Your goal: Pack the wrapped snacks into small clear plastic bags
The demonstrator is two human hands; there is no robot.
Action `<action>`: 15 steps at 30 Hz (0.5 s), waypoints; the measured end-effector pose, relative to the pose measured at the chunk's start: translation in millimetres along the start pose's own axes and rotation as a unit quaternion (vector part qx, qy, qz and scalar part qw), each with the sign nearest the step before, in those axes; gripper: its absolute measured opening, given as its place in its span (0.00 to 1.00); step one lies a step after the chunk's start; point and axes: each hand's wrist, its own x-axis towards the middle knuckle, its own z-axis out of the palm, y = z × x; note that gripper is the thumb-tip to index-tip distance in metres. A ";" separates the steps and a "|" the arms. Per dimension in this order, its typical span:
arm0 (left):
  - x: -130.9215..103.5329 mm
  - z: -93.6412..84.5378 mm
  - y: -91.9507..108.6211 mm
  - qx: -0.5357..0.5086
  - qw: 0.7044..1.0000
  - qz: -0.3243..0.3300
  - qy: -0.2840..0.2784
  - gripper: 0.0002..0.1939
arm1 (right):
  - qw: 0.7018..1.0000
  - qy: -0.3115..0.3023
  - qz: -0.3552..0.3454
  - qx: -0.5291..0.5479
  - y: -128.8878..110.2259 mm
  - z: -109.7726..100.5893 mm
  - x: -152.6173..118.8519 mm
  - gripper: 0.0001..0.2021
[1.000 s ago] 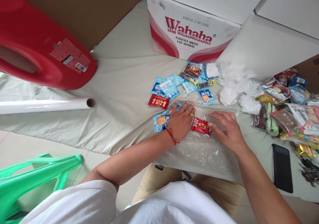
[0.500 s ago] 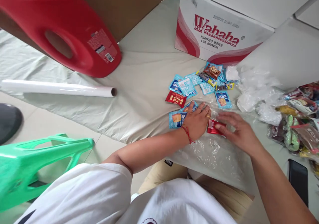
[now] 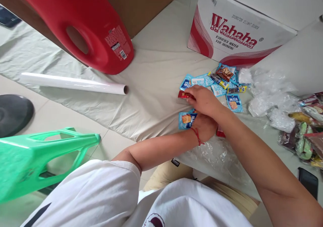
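My right hand (image 3: 204,99) reaches across over my left hand, its fingers closed on the edge of a red snack packet (image 3: 182,94). Beneath it, my left hand (image 3: 206,127) rests palm down on the covered surface, with a red cord on the wrist; the right hand and forearm hide its fingers. A light-blue snack packet (image 3: 186,120) lies partly under the left hand. Just right of that hand, the corner of another red packet (image 3: 221,132) shows. A clear plastic bag (image 3: 219,156) lies flat beside and below the hands.
Several blue and brown snack packets (image 3: 225,72) lie beyond the hands, before a Wahaha carton (image 3: 233,35). Crumpled clear plastic (image 3: 268,89) and more snacks (image 3: 304,139) are at right, near a phone (image 3: 308,182). Leftward are a red jug (image 3: 111,48), white roll (image 3: 75,84) and green stool (image 3: 47,156).
My right hand has moved left and away from me, from the red packet by my left hand to the farther red packet. My left hand stays in place. The view has shifted slightly.
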 end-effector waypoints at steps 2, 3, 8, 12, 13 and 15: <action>-0.6 -7.4 -1.2 0.013 0.999 0.036 -0.005 0.23 | 0.993 0.082 0.012 0.086 10.7 -17.0 -15.0 0.15; -0.9 -10.9 -1.5 0.025 0.998 0.055 -0.009 0.23 | 0.981 0.134 0.037 0.134 17.2 -26.2 -28.0 0.15; -0.9 -20.9 -1.3 0.065 0.994 0.076 -0.048 0.25 | 0.830 0.301 0.292 0.368 58.1 -50.2 -125.8 0.18; 0.5 -22.1 -0.6 0.072 0.992 0.072 -0.072 0.25 | 0.751 0.273 0.417 0.433 79.7 -30.5 -196.6 0.23; 0.7 -22.0 -0.5 0.073 0.992 0.071 -0.072 0.25 | 0.753 0.256 0.428 0.430 80.4 -23.1 -207.7 0.23; 0.8 -21.5 -0.4 0.074 0.992 0.069 -0.069 0.26 | 0.772 0.227 0.425 0.415 77.2 -8.7 -220.2 0.22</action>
